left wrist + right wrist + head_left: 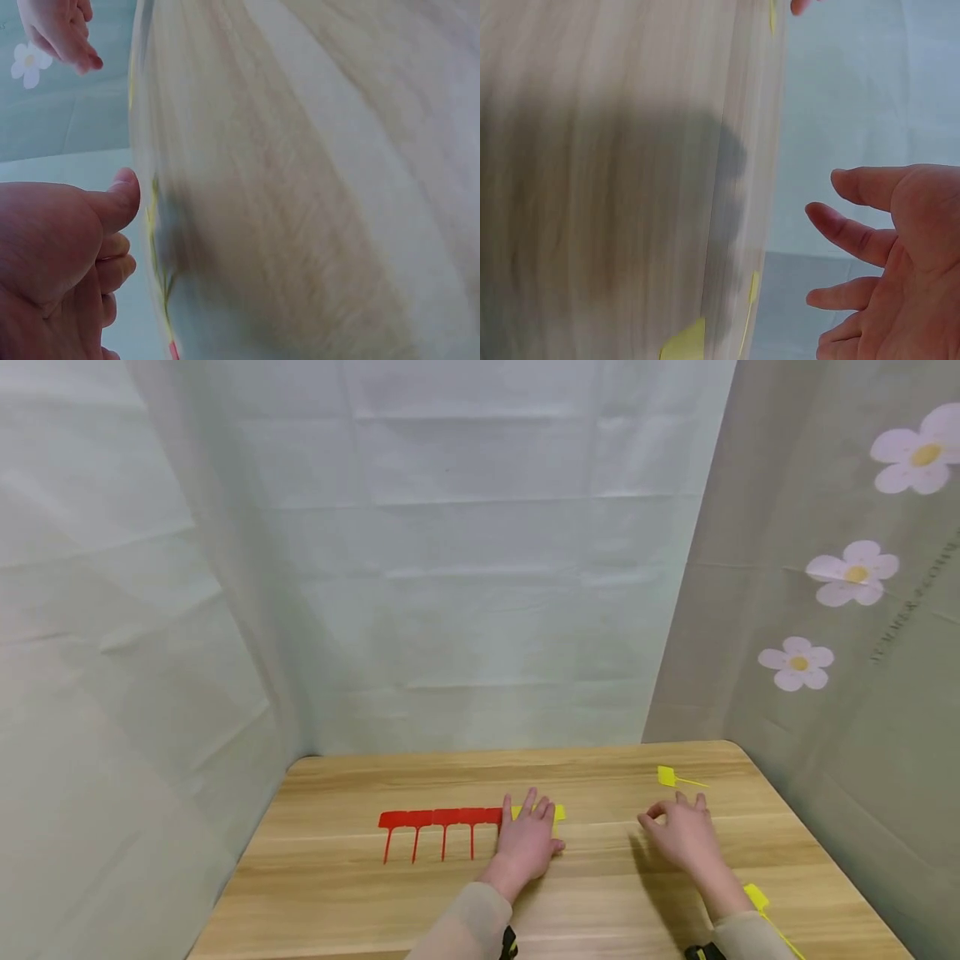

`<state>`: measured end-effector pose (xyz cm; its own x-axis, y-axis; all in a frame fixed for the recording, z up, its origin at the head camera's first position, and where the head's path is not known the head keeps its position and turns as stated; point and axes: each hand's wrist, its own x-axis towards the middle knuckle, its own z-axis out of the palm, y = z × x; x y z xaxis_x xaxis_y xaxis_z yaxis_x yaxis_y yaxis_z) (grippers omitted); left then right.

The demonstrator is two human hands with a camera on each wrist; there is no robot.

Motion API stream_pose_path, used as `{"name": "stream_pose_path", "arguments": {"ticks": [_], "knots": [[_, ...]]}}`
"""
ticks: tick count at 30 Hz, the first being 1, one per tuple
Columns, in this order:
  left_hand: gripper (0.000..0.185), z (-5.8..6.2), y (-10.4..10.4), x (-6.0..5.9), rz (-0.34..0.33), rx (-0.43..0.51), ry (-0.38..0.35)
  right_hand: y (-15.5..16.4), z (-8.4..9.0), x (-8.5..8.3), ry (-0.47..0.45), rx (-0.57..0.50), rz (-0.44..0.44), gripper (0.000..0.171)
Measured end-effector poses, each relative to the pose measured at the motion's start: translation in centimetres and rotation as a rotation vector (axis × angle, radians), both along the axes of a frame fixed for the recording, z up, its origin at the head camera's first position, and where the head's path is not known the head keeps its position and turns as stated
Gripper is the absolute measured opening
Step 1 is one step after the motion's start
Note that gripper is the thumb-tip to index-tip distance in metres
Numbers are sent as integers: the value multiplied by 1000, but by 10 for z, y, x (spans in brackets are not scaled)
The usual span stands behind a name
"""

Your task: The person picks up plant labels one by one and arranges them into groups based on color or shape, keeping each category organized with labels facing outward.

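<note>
red tags [442, 817] in row, left; left hand [527, 845] spread over adjoining yellow tags [560, 812]; right hand [684, 833] loose, empty; best butt each flush.

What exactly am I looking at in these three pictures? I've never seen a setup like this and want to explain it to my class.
There is no robot here, just a person's bare left hand and right hand. The widest picture comes from a camera on the head, looking forward and down. The other two come from cameras on the wrists, so each shows one hand up close.

On the wooden table is a row of flat red pieces with thin stems, continued by yellow pieces. The left hand covers part of it, where the colours meet. Another yellow piece lies beyond the right hand, and one more beside the right forearm.

Neither hand visibly holds anything.
</note>
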<state>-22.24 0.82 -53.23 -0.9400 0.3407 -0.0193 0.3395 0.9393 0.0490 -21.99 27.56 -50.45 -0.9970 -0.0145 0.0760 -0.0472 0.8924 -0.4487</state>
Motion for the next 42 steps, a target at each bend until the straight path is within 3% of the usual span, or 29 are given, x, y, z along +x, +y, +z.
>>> {"name": "stream_pose_path", "arguments": {"ticks": [10,18,29,34,39,42], "knots": [[68,-5,6,0,-13,-95,4,19,4,12,-43,-32,-36,30],[66,-12,5,0,7,-50,-41,38,2,20,-19,-38,-44,29],[69,0,9,2,27,-84,-71,82,-11,32,0,80,123,33],[68,-2,9,1,23,-102,-66,89,-14,39,-64,74,196,46],[68,-3,10,-1,27,-96,-65,89,-11,43,-36,159,250,62],[69,-3,11,-2,25,-101,-63,87,-10,46,-35,216,247,64]]}}
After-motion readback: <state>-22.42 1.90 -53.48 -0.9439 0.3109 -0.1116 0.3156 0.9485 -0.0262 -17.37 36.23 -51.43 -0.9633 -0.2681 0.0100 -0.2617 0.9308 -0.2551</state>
